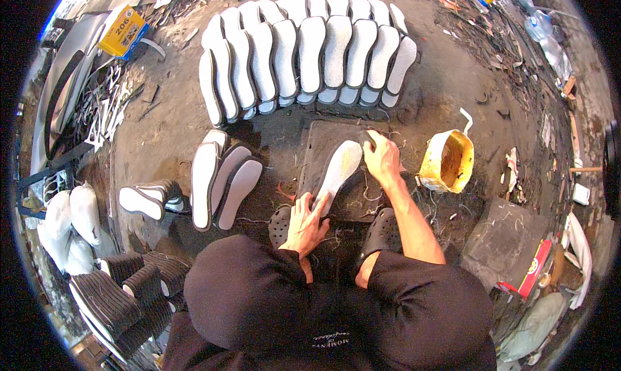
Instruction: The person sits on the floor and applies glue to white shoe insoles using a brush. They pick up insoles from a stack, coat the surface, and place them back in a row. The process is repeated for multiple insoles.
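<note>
Nearest, below and left of the left hand, dark layered stacks [107, 303] are piled, looking like stock not yet used; the left hand [303, 229] lies loosely open, fingers a little spread, its fingertips resting on the near end of a white insole [340, 170]; that insole lies between the hands on a dark board [317, 144]; the right hand [383, 159] is beside its far end, fingers bent, and whether it grips anything I cannot tell; the insole is yellowish toward the right hand and plain white toward the left, so I judge this piece only partly worked; to the right of the right hand stands a yellowed pot [432, 163] with brown residue inside; left of the left hand lie a loose pile of dark-edged insoles [206, 180] and a smaller pile [139, 204]; farthest, beyond both hands, overlapping rows of dark-edged insoles [312, 51] spread wide; these seem further along than the one in hand, though whether anything remains to be done on them is unclear.
</note>
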Action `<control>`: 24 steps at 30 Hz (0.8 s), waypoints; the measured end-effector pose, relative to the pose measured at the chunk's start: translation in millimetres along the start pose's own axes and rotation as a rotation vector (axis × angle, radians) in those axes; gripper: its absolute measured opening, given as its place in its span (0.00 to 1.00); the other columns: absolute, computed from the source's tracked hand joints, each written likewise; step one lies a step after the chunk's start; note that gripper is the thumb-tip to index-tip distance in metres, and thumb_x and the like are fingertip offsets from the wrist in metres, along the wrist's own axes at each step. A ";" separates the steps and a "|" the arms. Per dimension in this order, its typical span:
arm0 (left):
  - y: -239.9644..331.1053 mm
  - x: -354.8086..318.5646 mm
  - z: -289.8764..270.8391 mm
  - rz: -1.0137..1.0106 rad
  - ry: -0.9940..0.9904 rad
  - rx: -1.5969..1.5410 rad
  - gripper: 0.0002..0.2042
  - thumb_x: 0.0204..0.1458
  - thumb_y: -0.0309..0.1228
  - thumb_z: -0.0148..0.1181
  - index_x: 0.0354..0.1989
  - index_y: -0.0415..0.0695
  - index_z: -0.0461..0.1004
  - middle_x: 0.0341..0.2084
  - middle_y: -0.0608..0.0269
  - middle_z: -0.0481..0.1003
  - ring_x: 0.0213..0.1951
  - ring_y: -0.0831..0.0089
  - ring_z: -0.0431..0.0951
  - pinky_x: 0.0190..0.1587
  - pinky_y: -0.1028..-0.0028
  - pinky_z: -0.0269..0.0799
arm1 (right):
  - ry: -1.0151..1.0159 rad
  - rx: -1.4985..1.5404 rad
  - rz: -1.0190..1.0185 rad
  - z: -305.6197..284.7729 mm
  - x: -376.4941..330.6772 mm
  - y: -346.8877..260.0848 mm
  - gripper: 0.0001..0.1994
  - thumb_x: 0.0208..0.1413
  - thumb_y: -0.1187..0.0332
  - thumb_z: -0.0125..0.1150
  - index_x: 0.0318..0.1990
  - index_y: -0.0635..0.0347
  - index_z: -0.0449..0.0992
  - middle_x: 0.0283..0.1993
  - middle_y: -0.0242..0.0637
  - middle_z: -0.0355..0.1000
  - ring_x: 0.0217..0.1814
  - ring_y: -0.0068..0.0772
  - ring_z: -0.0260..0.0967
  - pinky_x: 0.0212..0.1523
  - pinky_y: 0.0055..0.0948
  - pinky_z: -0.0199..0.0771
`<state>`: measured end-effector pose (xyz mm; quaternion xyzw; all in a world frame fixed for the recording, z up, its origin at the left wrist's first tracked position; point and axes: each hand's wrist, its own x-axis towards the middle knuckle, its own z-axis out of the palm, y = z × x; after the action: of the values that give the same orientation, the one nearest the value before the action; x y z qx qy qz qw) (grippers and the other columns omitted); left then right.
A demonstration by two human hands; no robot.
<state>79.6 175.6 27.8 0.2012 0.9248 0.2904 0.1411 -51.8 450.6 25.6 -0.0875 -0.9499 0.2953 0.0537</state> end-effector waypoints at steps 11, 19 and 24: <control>2.7 4.2 1.9 0.025 0.034 -0.145 0.42 0.57 0.32 0.73 0.83 0.56 0.64 0.69 0.34 0.63 0.66 0.35 0.67 0.70 0.44 0.67 | -0.255 -0.140 -0.488 -39.9 27.1 1.5 0.20 0.58 0.75 0.60 0.56 0.47 0.87 0.52 0.38 0.86 0.56 0.47 0.83 0.61 0.50 0.74; -3.6 12.4 10.2 0.095 0.092 -0.214 0.43 0.55 0.28 0.75 0.82 0.50 0.63 0.65 0.33 0.64 0.65 0.34 0.68 0.69 0.46 0.67 | -0.098 0.135 -0.281 -31.9 -62.2 2.9 0.17 0.65 0.75 0.63 0.59 0.58 0.84 0.55 0.53 0.85 0.57 0.60 0.83 0.60 0.52 0.83; 9.2 31.7 3.1 0.047 0.018 -0.160 0.43 0.55 0.34 0.78 0.81 0.54 0.65 0.68 0.36 0.65 0.67 0.37 0.68 0.71 0.48 0.67 | -0.063 0.079 -0.140 -32.2 5.1 16.1 0.15 0.70 0.72 0.61 0.60 0.51 0.84 0.54 0.51 0.84 0.57 0.63 0.81 0.58 0.52 0.82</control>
<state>55.6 198.3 26.2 0.2085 0.8948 0.3685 0.1414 -49.7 482.4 43.1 -0.0094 -0.9424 0.3309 0.0480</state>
